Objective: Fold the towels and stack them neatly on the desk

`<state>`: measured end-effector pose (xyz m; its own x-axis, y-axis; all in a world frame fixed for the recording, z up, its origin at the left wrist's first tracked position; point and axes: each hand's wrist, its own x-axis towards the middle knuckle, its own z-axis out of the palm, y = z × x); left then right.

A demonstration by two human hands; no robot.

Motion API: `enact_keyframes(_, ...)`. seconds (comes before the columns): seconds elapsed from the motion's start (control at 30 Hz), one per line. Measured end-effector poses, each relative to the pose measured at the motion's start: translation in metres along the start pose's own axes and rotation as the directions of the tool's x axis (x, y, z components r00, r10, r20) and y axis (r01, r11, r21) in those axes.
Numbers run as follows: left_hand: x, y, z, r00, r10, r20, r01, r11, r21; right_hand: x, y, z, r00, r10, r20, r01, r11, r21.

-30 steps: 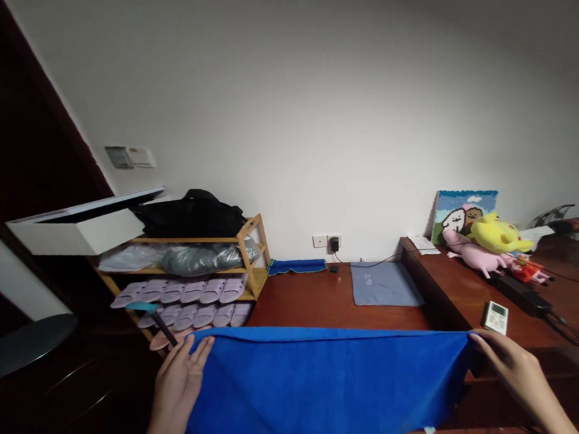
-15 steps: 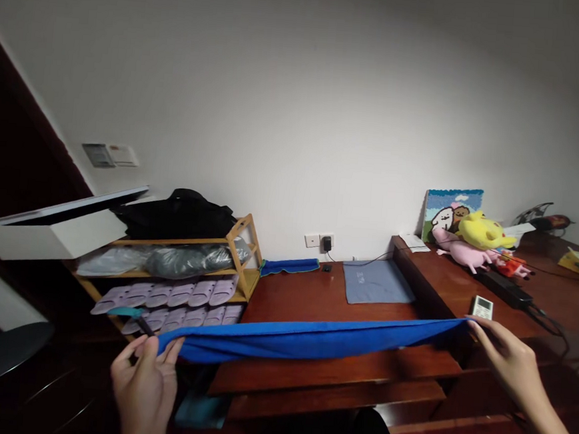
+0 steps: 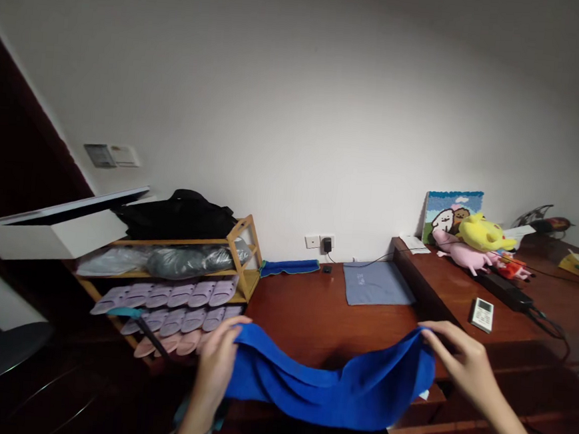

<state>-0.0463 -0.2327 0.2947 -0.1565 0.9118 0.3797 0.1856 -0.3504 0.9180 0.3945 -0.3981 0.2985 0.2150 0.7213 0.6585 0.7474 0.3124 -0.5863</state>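
Observation:
A bright blue towel hangs slack between my two hands above the dark wooden floor platform. My left hand is closed on the towel's left end. My right hand pinches the right end, fingers curled over the edge. The cloth sags in a curve in the middle.
A wooden shoe rack with several lilac slippers stands at the left, a black bag and white box on top. A grey mat and small blue cloth lie by the wall. Plush toys and a remote sit on the raised ledge.
Both hands have come closer together, so the towel, stretched taut before, now droops in the middle. A second ago it hung spread out flat.

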Motion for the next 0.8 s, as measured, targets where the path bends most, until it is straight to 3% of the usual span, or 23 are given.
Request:
enact_keyframes(0.07, -0.019, 0.022, 0.038, 0.967, 0.011, 0.254, -0.004, 1.0, -0.027, 0.001, -0.028, 0.023, 0.988, -0.066, 0.142, 0.053, 0.995, 0.09)
enact_keyframes(0.17, -0.05, 0.052, 0.083, 0.832, 0.082, 0.549, -0.029, 0.994, -0.105, 0.0, -0.062, 0.053, 0.948, -0.081, 0.308, 0.018, 0.979, 0.203)
enact_keyframes(0.27, -0.071, 0.064, 0.106, 0.715, 0.149, 0.683, -0.066, 0.987, -0.147, 0.0, -0.081, 0.071, 0.918, -0.035, 0.395, -0.09, 0.952, 0.293)
enact_keyframes(0.33, -0.078, 0.065, 0.112, 0.674, 0.166, 0.719, -0.113, 0.986, -0.121, 0.001, -0.085, 0.08, 0.905, 0.001, 0.425, -0.167, 0.921, 0.353)
enact_keyframes(0.5, -0.081, 0.061, 0.114, 0.67, 0.105, 0.735, -0.16, 0.987, 0.005, 0.003, -0.083, 0.094, 0.887, 0.047, 0.459, -0.276, 0.851, 0.446)
enact_keyframes(0.67, -0.075, 0.067, 0.107, 0.651, 0.09, 0.754, -0.181, 0.983, 0.039, 0.005, -0.087, 0.095, 0.888, 0.029, 0.458, -0.268, 0.842, 0.467)
enact_keyframes(0.8, -0.069, 0.066, 0.102, 0.622, 0.051, 0.781, -0.116, 0.993, 0.027, 0.003, -0.094, 0.09, 0.888, -0.003, 0.459, -0.234, 0.858, 0.457)
